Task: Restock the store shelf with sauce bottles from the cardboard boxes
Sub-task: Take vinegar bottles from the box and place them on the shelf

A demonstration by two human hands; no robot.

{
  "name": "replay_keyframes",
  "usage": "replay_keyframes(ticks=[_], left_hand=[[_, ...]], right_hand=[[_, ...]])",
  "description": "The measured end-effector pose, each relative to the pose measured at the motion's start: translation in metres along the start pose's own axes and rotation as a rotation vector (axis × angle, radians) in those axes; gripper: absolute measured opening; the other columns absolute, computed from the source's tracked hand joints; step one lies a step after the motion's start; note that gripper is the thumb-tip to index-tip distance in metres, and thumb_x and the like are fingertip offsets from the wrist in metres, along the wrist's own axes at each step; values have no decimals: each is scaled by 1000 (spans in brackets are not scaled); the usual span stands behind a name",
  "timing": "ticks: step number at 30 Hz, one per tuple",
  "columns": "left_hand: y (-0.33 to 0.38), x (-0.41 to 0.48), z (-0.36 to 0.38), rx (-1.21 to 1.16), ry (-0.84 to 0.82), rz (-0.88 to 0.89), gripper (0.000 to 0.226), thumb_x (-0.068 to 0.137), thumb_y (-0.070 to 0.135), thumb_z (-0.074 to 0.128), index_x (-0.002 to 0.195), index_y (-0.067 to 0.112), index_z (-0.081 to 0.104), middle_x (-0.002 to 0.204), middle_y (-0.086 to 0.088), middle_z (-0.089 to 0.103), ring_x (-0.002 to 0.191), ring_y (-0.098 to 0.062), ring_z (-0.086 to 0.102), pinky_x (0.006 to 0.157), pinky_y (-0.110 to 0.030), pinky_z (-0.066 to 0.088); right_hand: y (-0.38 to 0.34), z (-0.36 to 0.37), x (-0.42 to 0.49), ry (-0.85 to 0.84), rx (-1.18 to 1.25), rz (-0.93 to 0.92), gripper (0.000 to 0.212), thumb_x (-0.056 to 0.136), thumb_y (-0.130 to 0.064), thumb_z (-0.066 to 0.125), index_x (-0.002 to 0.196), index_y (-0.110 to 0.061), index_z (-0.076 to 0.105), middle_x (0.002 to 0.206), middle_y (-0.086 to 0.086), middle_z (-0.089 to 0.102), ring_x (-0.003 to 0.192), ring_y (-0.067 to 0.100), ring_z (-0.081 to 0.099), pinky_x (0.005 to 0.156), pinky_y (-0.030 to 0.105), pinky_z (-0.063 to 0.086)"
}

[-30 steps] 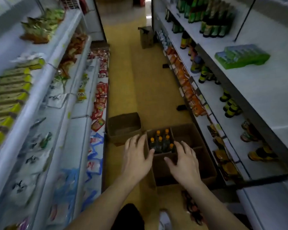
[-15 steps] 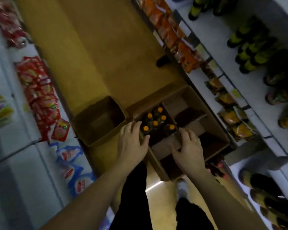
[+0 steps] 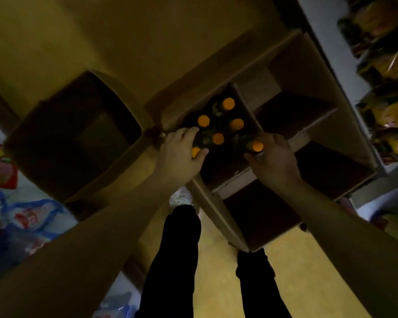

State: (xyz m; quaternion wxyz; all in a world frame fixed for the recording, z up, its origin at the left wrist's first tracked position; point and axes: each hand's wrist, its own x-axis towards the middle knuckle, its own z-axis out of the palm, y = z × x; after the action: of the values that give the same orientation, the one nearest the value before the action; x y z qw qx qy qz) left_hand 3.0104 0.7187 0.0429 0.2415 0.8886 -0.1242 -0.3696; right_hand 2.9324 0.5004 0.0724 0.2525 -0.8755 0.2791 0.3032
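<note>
Orange-capped bottles [image 3: 217, 138] stand in one compartment of the divided box [image 3: 313, 72] at centre frame, on the yellow floor [image 3: 124, 31]. The left hand [image 3: 179, 154] curls thumb and fingers round the left bottle [image 3: 195, 152] at the cluster's lower edge; the right hand [image 3: 274, 159] curls round the right bottle [image 3: 257, 146]. A second box [image 3: 74, 138] sits open at left. The shelf [image 3: 326, 53] with yellow packets [image 3: 388, 65] runs down the right edge

Six bottles [image 3: 218, 138], two boxes [image 3: 345, 134].
</note>
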Motion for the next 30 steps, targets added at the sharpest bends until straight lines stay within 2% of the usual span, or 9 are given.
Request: replay_keyframes(ticks=[4,7,11,14,17,21,24,28,30], left_hand=[[-34,31,36,-22,-61,44,70,87,37,80,145,9,53,136,-15,63,128,-37,55,102,-49,49],[-50,47,45,38,-73,104,70,79,36,88,139,12,61,123,-11,69,121,-34,58,93,-41,49],[-61,64,44,141,-123,216,80,64,44,95,134,17,66,129,-6,69,130,-31,54,98,-40,44],[-65,69,55,375,-109,246,77,68,55,89,134,24,65,131,2,70,133,-27,53,103,-41,39],[-66,67,71,458,42,242,59,73,67,78,116,27,73,109,2,77,114,-28,66,94,-42,42],[-50,69,82,391,202,229,39,82,68,66,103,37,75,98,11,77,105,-22,68,90,-41,37],[-46,70,80,275,170,149,32,86,64,68,106,41,74,105,14,75,116,-18,62,98,-41,31],[-48,63,68,88,67,153,34,82,56,71,102,30,77,114,9,75,116,-18,64,101,-43,43],[-38,51,62,-135,48,97,23,85,38,82,100,20,77,116,7,74,114,-12,65,96,-31,50]], right_hand=[[22,28,38,-2,30,28,52,92,-27,75,139,-13,56,136,18,54,120,34,57,92,33,46],[33,47,55,41,133,83,56,90,-26,79,140,-16,56,135,13,60,121,31,59,88,27,41],[40,71,68,133,354,195,65,87,-25,82,145,-20,53,140,7,59,127,26,57,93,29,45],[42,86,71,232,491,232,58,86,-23,83,139,-18,59,136,5,62,117,11,54,96,29,47],[44,102,76,360,607,263,51,80,-29,87,126,-17,69,127,4,69,113,11,60,99,36,54],[42,114,80,471,670,274,46,79,-51,81,112,-19,74,111,3,75,106,17,69,92,44,59],[39,113,78,521,743,281,36,88,-45,77,107,-14,75,96,-2,75,92,11,71,85,42,61],[40,104,67,554,831,267,18,91,-37,77,97,-22,71,81,-18,66,75,-10,64,73,23,57],[37,93,56,561,896,246,10,92,-30,77,91,-24,69,80,-18,64,73,-14,63,67,13,53]])
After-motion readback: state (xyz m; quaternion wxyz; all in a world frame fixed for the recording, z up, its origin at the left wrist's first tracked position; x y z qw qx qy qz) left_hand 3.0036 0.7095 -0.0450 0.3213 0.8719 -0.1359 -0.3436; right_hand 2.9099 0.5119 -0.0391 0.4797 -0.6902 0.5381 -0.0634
